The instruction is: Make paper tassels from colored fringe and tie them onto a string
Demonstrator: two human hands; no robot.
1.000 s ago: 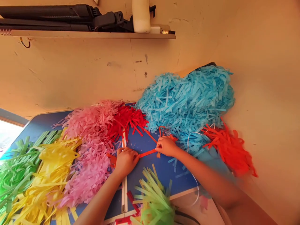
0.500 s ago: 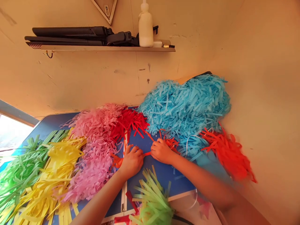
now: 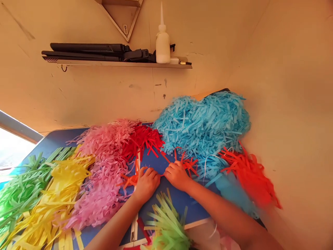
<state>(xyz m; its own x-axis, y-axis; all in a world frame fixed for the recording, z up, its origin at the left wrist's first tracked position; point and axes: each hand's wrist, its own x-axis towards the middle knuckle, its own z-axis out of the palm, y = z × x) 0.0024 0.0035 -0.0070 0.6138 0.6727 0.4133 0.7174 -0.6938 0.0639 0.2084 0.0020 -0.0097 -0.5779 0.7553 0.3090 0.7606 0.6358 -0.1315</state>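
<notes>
My left hand [image 3: 148, 182] and my right hand [image 3: 177, 174] are close together over the blue table [image 3: 156, 162]. Between them runs a twisted strip of orange-red tissue paper, pinched by the fingers of both. Loose orange fringe [image 3: 130, 180] shows at the left of my left hand, and more orange-red fringe [image 3: 190, 164] sticks out behind my right hand. Nearer to me, below the hands, is a light green tassel [image 3: 170, 224].
Left lie green [image 3: 23, 187], yellow [image 3: 61, 187], lilac [image 3: 101, 201] and pink fringe [image 3: 106, 137]. Red fringe [image 3: 143, 140] and a blue heap [image 3: 205, 121] are behind; a red-orange bundle [image 3: 253, 177] and white cord [image 3: 205, 166] are right. A wall shelf [image 3: 125, 64] holds a bottle [image 3: 163, 45].
My hands have come closer together, and less of the orange-red strip shows between them. The view has shifted, with the shelf lower in the picture.
</notes>
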